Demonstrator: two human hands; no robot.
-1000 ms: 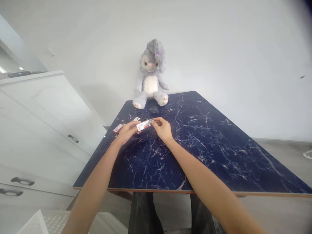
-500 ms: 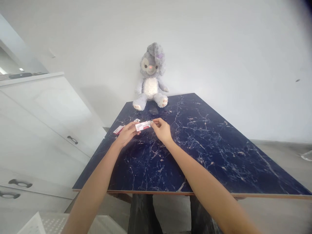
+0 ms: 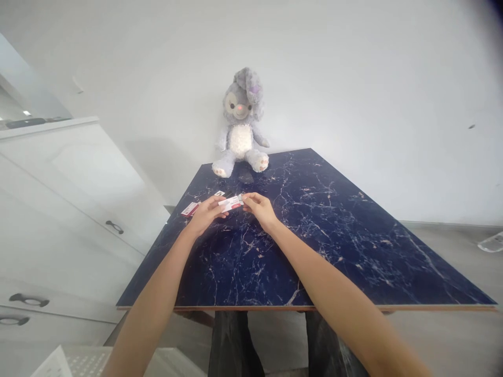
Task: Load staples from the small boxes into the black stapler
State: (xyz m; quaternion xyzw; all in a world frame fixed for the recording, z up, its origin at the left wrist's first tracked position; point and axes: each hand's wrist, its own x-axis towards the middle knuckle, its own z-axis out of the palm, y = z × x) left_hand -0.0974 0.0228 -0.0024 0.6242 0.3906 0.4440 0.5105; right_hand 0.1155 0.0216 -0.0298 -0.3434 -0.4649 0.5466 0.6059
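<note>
Above the dark blue marbled table (image 3: 251,267) I hold a small white-and-red cardboard box (image 3: 230,203), lying sideways. My left hand (image 3: 204,214) grips its left end, thumb below and fingers above. At the other end, my right hand (image 3: 261,210) pinches what looks like the end flap; the fingertips partly hide it. Left of my left hand lies a flat red-and-white packet (image 3: 190,209). Just behind the box is a small white item with dark marks (image 3: 219,193), partly covered by my fingers.
A grey plush toy (image 3: 240,125) sits at the table's far edge against the wall. A white cabinet (image 3: 70,193) with dark handles stands along the left. At lower left is a white perforated surface (image 3: 86,361). A clear object (image 3: 492,242) rests on the floor at far right.
Both hands keep their hold on the box in nearly the same place. My right fingers have shifted slightly at its end. The camera view has moved a little.
</note>
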